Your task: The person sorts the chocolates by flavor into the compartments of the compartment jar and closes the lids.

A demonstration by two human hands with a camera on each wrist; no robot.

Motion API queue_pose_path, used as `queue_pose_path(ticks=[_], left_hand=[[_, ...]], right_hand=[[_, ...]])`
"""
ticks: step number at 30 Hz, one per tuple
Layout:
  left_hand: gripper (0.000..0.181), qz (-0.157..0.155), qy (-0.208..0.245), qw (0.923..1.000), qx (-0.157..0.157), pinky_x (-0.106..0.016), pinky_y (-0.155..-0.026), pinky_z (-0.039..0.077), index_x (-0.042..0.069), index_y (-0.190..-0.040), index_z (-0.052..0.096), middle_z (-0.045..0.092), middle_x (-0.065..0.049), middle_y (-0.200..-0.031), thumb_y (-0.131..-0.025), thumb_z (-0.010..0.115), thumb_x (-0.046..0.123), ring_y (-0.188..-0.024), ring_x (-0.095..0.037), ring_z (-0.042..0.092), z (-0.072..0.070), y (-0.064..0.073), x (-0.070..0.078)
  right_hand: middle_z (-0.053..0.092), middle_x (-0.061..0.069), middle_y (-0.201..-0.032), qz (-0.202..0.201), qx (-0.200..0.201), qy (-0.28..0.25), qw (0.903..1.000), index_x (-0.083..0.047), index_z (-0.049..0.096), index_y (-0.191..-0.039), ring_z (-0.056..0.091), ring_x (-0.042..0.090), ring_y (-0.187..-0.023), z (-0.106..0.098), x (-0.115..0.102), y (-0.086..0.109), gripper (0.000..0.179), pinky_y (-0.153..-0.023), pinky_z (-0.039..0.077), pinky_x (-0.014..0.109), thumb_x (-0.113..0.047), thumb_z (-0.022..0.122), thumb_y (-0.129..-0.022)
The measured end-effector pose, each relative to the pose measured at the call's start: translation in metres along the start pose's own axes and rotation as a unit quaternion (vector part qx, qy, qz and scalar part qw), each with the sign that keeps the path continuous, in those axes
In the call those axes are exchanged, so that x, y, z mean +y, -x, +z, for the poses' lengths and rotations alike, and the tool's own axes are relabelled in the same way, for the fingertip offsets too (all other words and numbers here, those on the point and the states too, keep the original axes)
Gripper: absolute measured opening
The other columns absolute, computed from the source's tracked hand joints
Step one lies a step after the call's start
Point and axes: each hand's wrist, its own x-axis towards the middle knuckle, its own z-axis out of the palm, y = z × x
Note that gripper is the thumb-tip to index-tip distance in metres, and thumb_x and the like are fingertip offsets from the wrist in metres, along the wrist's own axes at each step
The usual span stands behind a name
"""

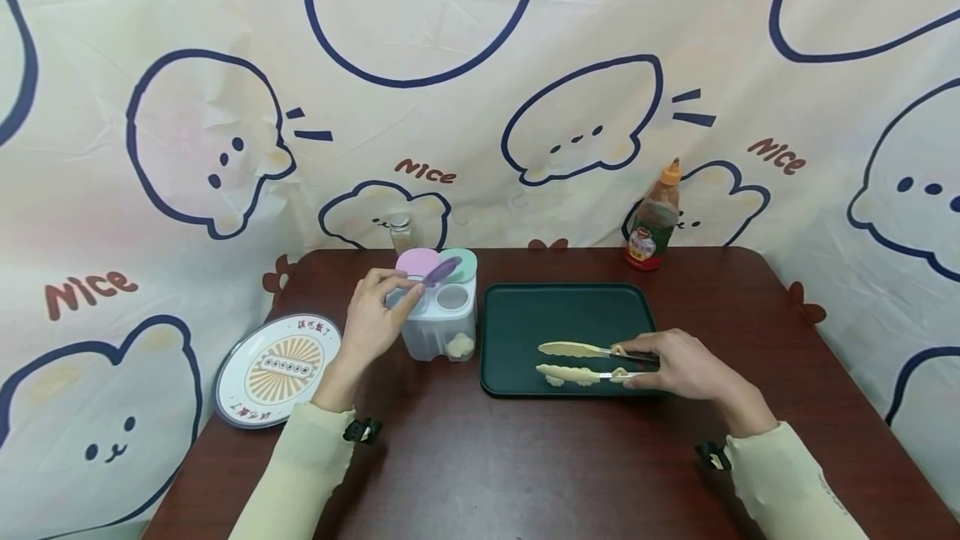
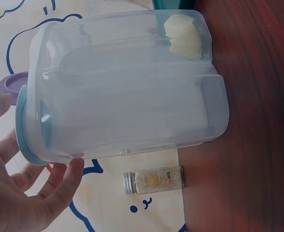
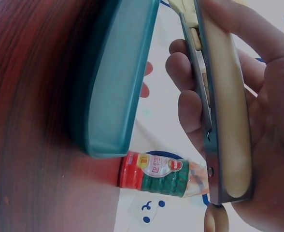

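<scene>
My left hand (image 1: 380, 307) is at the top of a clear container (image 1: 431, 340) with pink, green, blue and purple round lids. Its thumb and a finger meet at the edge of the raised purple lid (image 1: 442, 272), while other fingers touch the container's side in the left wrist view. The purple lid's round opening (image 1: 452, 297) is uncovered. A pale lump (image 1: 460, 346) lies at the container's bottom. My right hand (image 1: 678, 363) holds tongs (image 1: 573, 349) with cream tips, spread apart over the dark green tray (image 1: 510, 307). Pale shapes show beneath the lower tip; their kind is unclear.
A round plate (image 1: 322, 332) with a printed pattern stands to the left. Behind the container is a small glass shaker (image 1: 401, 233). An orange-capped sauce bottle (image 1: 651, 232) stands at the back right, by the patterned cloth (image 1: 480, 132).
</scene>
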Motion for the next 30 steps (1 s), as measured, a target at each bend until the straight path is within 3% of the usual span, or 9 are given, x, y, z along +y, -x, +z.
queue_pose_path(ticks=[17, 30], left_hand=[[0.047, -0.01, 0.004, 0.9999, -0.01, -0.055, -0.101, 0.041, 0.011, -0.112, 0.073, 0.057, -0.008, -0.133, -0.094, 0.061, 0.053, -0.124, -0.029, 0.046, -0.0003, 0.0008, 0.0022], [0.048, -0.012, 0.003, 0.9999, -0.009, -0.055, -0.101, 0.042, 0.011, -0.112, 0.073, 0.056, -0.008, -0.133, -0.094, 0.061, 0.053, -0.123, -0.029, 0.046, -0.0003, 0.0013, 0.002]], right_hand=[[0.073, -0.002, -0.115, -0.008, -0.023, 0.022, 0.9995, -0.024, 0.073, -0.121, 0.064, 0.013, -0.095, 0.0006, 0.0053, 0.0042, 0.046, -0.078, 0.052, 0.033, -0.045, 0.08, -0.081], [0.074, -0.002, -0.115, -0.018, -0.016, 0.014, 0.9996, -0.024, 0.073, -0.121, 0.063, 0.011, -0.092, 0.0043, 0.0075, 0.0046, 0.045, -0.077, 0.052, 0.032, -0.046, 0.079, -0.082]])
